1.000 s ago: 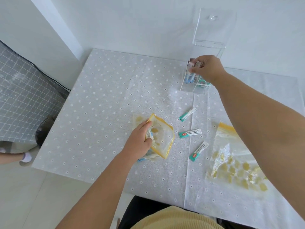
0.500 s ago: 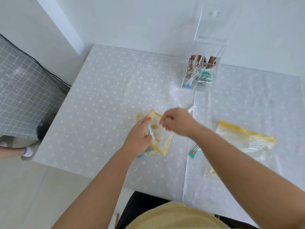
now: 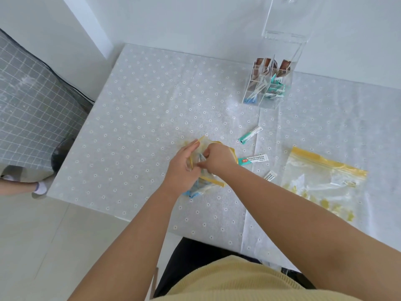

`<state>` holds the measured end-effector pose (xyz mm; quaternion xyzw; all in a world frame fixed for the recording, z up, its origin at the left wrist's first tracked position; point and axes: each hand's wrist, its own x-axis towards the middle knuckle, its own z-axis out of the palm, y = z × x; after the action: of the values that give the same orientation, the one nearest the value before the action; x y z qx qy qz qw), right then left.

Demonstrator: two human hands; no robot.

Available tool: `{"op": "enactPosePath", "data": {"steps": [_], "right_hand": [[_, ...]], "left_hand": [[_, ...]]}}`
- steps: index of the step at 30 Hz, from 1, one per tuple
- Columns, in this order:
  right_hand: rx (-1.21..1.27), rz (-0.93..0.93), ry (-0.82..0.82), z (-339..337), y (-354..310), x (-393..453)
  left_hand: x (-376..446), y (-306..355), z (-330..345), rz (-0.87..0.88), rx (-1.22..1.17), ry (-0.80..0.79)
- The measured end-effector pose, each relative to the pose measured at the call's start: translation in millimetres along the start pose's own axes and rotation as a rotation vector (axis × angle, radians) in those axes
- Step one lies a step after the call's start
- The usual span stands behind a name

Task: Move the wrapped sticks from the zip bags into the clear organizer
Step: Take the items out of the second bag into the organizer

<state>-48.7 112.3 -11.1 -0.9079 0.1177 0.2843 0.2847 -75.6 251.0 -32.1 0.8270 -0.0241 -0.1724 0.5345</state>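
The table (image 3: pixel 141 127), covered by a pale grey cloth printed with small white daisies, fills the centre of the view and stands against a white wall (image 3: pixel 195 22). A grey checked fabric surface (image 3: pixel 32 105) lies at the left, beyond the table edge.

The larger clear zip bag with a yellow seal strip (image 3: pixel 323 181) lies flat at the right side of the table, holding pale yellow pieces; it is well apart from both hands.

The clear acrylic organizer with internal dividers (image 3: pixel 269 103) stands upright near the far edge, its hinged lid raised. Its compartments hold brown packets at the back, and white-and-blue and white-and-teal wrapped sticks at the front.

The smaller clear zip bag with a yellow rim (image 3: pixel 217 181) lies at the centre of the table between the hands, with blue-and-white wrapped sticks (image 3: pixel 195 192) visible at its near end.

The left hand (image 3: pixel 184 168) grips the bag mouth, fingers closed on the yellow rim and holding it open. The right hand (image 3: pixel 217 159) reaches into the mouth, fingertips drawn together; whether they pinch a stick inside cannot be determined.

Three white-and-teal wrapped sticks lie loose on the cloth between the two bags: one (image 3: pixel 250 135) farthest from the person, one (image 3: pixel 253 160) just beside the right hand, and one (image 3: pixel 270 176) partly hidden by the right forearm
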Motion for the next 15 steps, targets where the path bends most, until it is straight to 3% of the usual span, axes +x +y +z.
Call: {"op": "enactPosePath", "data": {"steps": [3,9,15], "right_hand": [[-0.075,-0.031,0.029,3.2,-0.9,1.1],[-0.208,-0.044,0.045,10.5,-1.5,7.3],[-0.164,-0.179,0.022,-0.8,13.4,4.8]], "left_hand": [[1.2,1.7,0.8,-0.009,0.021,0.024],[1.7,9.3,4.0,0.023,0.386,0.071],[-2.4,8.0,-0.5,0.023,0.416,0.033]]}}
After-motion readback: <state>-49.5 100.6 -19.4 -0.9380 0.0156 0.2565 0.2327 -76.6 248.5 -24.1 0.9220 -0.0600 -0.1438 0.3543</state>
